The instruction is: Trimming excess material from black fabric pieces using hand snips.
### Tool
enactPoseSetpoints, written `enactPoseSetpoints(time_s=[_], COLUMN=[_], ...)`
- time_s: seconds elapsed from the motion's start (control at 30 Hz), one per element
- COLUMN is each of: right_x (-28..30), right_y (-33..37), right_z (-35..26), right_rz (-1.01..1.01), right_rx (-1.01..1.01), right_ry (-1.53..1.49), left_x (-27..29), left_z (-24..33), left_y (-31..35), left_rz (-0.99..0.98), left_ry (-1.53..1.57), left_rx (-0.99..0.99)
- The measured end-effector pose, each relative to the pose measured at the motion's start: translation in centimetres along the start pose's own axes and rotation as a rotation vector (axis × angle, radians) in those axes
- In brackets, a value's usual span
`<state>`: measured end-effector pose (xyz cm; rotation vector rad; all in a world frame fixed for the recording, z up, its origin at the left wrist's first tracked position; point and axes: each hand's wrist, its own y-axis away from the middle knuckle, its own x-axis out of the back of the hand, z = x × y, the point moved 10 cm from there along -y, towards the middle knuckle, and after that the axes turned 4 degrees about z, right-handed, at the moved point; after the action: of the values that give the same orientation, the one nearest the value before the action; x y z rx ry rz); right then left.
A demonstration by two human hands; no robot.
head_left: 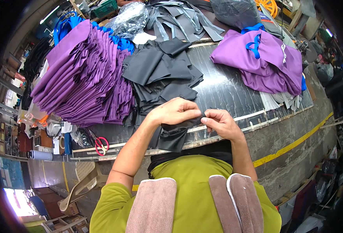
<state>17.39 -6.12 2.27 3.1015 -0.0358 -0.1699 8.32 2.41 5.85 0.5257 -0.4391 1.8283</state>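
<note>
A piece of black fabric [172, 136] hangs over the front edge of the dark table, one corner stretched between my two hands. My left hand [176, 110] lies over its upper part, thumb and fingers closed on the cloth. At the fabric's right end, my right hand [220, 122] pinches the corner between thumb and fingers. Just beyond my hands rests a loose heap of black fabric pieces [160, 70]. To its left stands a tall stack of folded purple fabric [86, 77] with blue straps [121, 43].
A purple bag [263, 58] with blue handles lies at the right, over pale strips [282, 100]. Grey strips [179, 19] and plastic-wrapped bundles [235, 11] sit at the back. Red-handled scissors [100, 145] lie near the left front edge. A beige plastic chair [80, 182] stands left behind me.
</note>
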Motion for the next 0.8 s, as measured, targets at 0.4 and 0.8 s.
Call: enactPoseSetpoints(time_s=[0.4, 0.8], right_x=[-1.1, 1.8], right_y=[0.9, 0.6], right_z=[1.7, -0.7], right_rz=[0.008, -0.008], right_rx=[-0.186, 0.156], right_ry=[-0.217, 0.219], left_x=[0.0, -1.9], left_z=[-0.8, -2.4], left_y=[-0.5, 0.9], left_rz=[0.262, 0.000], left_ry=[0.285, 0.170], left_rx=[0.015, 0.104])
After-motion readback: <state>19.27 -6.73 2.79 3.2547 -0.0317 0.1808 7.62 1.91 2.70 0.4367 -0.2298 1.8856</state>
